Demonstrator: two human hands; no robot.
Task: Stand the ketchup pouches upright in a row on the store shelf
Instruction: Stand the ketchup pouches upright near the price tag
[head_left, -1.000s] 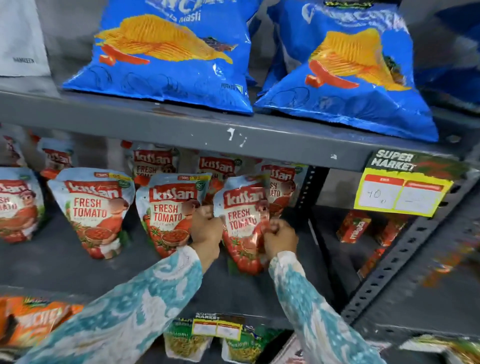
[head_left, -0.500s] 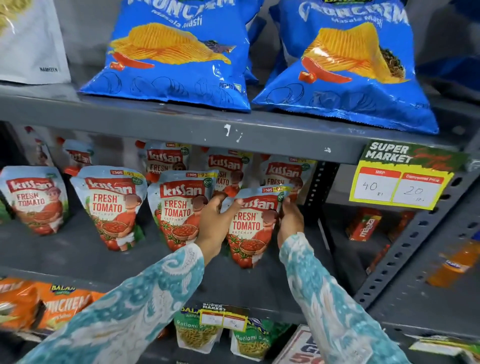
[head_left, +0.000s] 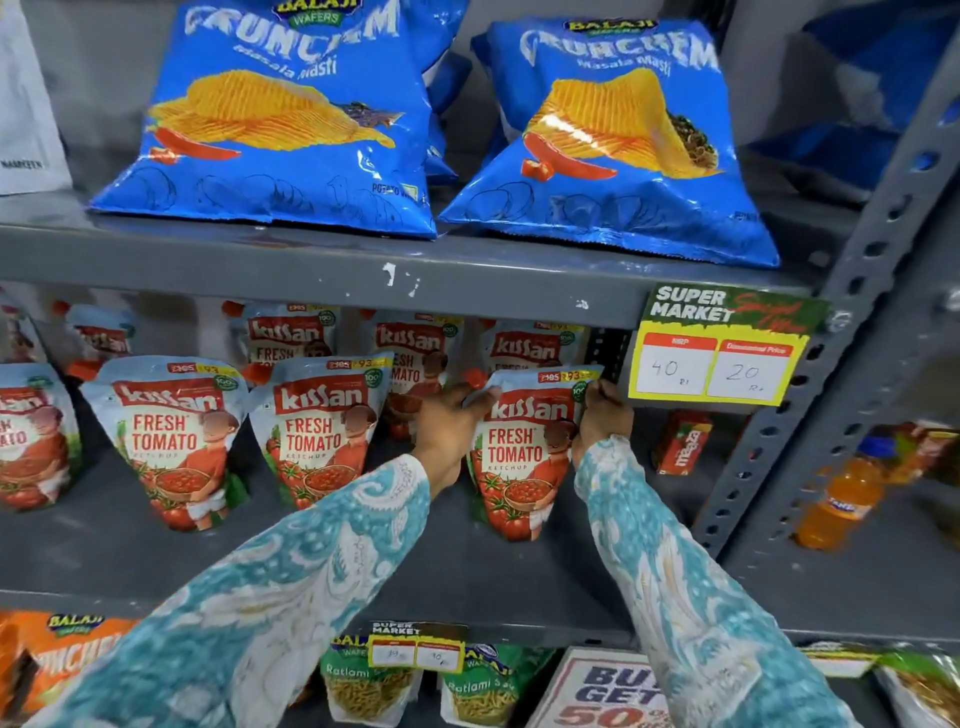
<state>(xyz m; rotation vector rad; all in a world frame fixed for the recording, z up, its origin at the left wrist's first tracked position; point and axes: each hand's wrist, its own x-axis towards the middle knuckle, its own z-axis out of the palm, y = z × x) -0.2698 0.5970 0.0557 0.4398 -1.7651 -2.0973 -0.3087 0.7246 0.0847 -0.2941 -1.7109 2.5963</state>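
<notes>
A: Where is the pouch (head_left: 524, 447) being handled?

B: It is stood upright at the right end of the front row on the grey shelf (head_left: 156, 551), just left of the upright post (head_left: 831, 364). Two more front pouches (head_left: 171, 441) (head_left: 322, 431) are seen upright to its left, with a gap between it and the nearer one. A back row (head_left: 410, 348) is lined up behind.

A: How is it held?

B: Its top left corner is pinched by the left hand (head_left: 447, 431), near the red cap. Its top right corner is gripped by the right hand (head_left: 602, 415), fingers curled closed on the edge.

A: What is seen nearby?

B: Blue chip bags (head_left: 291, 119) are laid on the shelf above, and a yellow price tag (head_left: 722, 358) is hung just right of the right hand.
</notes>
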